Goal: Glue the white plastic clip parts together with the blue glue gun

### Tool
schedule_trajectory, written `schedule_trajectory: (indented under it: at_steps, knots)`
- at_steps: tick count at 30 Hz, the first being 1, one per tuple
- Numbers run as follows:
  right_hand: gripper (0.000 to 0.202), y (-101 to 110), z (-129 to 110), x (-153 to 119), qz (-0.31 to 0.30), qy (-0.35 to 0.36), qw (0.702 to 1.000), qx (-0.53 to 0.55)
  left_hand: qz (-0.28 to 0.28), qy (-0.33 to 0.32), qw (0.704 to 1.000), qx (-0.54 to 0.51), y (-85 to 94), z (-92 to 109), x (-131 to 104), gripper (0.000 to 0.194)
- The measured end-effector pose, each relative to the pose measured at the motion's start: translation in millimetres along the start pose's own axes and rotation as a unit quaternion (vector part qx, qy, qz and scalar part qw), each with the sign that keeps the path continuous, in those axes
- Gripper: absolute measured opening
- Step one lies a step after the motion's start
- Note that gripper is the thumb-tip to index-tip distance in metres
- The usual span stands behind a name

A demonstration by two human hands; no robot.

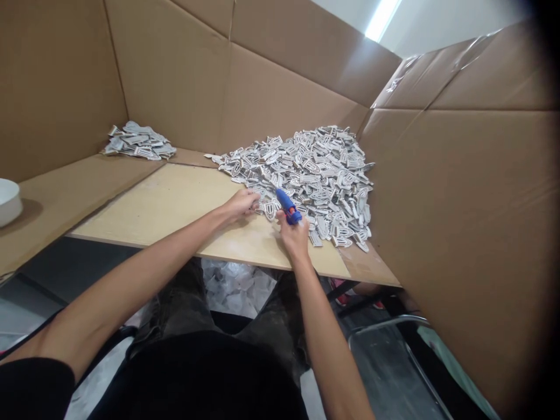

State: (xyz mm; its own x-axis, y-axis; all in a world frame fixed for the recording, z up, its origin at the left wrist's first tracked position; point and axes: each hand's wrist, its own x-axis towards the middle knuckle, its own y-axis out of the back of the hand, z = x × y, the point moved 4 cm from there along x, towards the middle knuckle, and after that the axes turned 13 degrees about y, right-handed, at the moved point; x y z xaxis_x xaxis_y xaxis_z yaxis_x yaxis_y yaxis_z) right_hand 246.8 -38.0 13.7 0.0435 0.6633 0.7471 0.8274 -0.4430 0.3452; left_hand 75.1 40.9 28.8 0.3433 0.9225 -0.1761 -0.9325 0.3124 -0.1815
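Note:
My right hand [294, 234] is wrapped round a blue glue gun [287, 204] with an orange part and a whitish end towards me. Its front end points away, at the near side of a large heap of grey-white flat pieces [315, 169]. Many of these pieces are rounded at one end, with slot-like patterns. My left hand [244, 203] is closed at the heap's left edge, fingertips pressed together. What lies between those fingers, if anything, is too small to make out. A few loose pieces [270, 207] lie between my hands.
Tall cardboard walls [289, 87] enclose the pale board [166, 198] at the back and sides. A smaller heap of pieces [139, 142] sits at the back left. At the left edge stands a white bowl [9, 202]. Whitish translucent scraps [238, 286] lie below the board's front edge.

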Motion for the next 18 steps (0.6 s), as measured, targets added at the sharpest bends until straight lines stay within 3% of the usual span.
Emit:
schedule_trajectory:
  at_steps: [5,12,18]
  knots:
    - [0.059,-4,-1,-1,-0.034,-0.017,0.999,-0.003,-0.052,-0.029,0.998,-0.029,-2.5,-1,3,0.019]
    - [0.056,-4,-2,0,-0.056,-0.016,0.998,-0.012,-0.101,-0.043,0.994,0.02,-6.2,-1,-6,0.02]
    - [0.057,-5,3,0,-0.058,-0.022,0.998,-0.018,-0.115,-0.042,0.992,0.032,-8.9,-1,-10,0.022]
